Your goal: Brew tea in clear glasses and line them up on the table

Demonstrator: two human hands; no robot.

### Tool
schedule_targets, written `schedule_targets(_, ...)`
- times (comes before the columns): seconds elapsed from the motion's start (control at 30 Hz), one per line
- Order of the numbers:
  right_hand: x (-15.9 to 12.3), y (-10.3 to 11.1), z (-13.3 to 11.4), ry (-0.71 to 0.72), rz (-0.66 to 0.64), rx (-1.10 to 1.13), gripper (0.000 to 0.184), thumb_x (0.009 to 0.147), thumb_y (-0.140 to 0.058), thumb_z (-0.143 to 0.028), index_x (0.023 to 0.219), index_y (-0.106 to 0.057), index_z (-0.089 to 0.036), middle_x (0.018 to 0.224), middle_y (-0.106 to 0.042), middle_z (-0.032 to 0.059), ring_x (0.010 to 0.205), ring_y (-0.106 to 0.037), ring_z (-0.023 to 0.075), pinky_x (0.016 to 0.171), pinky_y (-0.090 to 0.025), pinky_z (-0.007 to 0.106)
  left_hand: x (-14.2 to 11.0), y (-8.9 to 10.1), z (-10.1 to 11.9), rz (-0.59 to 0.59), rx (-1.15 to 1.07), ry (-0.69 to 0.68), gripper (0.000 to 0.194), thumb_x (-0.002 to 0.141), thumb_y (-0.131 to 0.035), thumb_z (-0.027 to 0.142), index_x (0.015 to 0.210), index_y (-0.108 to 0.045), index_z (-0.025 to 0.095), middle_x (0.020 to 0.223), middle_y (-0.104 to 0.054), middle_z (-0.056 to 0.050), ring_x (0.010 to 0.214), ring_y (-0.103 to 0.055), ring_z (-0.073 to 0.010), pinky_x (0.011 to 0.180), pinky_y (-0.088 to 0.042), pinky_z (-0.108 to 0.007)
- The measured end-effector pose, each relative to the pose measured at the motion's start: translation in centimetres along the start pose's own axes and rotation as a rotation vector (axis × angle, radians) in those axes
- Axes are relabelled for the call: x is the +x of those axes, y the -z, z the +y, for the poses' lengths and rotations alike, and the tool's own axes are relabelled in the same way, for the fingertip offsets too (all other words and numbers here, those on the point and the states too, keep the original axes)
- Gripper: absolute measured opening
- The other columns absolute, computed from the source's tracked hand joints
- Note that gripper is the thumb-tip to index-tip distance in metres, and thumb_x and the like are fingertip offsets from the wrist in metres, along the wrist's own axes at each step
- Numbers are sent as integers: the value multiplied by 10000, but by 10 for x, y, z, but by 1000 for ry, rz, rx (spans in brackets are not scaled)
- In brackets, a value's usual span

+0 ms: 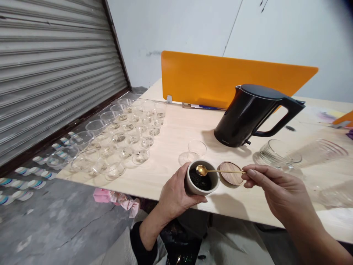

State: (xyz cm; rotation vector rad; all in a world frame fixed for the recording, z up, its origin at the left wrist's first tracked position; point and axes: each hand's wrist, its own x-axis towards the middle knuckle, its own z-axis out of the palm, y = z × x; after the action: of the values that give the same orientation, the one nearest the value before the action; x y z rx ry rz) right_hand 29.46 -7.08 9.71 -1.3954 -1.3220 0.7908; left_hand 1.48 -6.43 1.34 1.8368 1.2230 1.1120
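Note:
My left hand (pixel 176 195) cradles a small round ceramic tea caddy (pixel 202 187) holding dark loose tea leaves (pixel 197 180). My right hand (pixel 271 187) pinches the long handle of a gold spoon (pixel 217 170), and the spoon's bowl hangs just over the tea inside the caddy. A round wooden caddy lid (pixel 231 173) lies on the table under the spoon's handle, close to my right fingers. A small clear glass (pixel 197 149) stands just beyond the caddy.
A black electric kettle (pixel 245 117) stands behind my hands on the pale wood table (pixel 165 154). Several clear glasses and cups crowd the table's left end, and ribbed glassware (pixel 278 156) lies to the right. An orange divider (pixel 215 77) rises at the back; a metal shutter (pixel 55 73) is on the left.

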Motion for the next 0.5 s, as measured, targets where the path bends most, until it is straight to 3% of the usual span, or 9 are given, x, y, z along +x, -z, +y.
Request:
schedule_targets(0.27,3,-3,-4,-150,-39,232,257,759,-892,-375,909,-812,-181,794,-751,56,622,-685,142,601,-606,234,-2,0,2,5,-1,18,1090,615,-968,490,1510,-381,283,1498,-576,-101,1377,-555,-339,1153,-459,-513)
schedule_targets(0.4,9,-4,-10,-118,-5,226,259,771,-882,-387,904,-805,-179,764,-743,51,615,-688,142,596,-617,239,-1,0,1,6,0,5,1093,617,-963,496,1513,-379,273,1504,-568,-113,1383,-550,-348,1161,-449,-524)
schedule_targets(0.5,14,-5,-19,-17,68,175,231,802,-860,-380,925,-799,-195,805,-746,41,668,-705,156,638,-639,275,0,0,1,4,-1,8,1093,616,-964,494,1513,-376,279,1499,-572,-115,1382,-550,-348,1151,-456,-522)
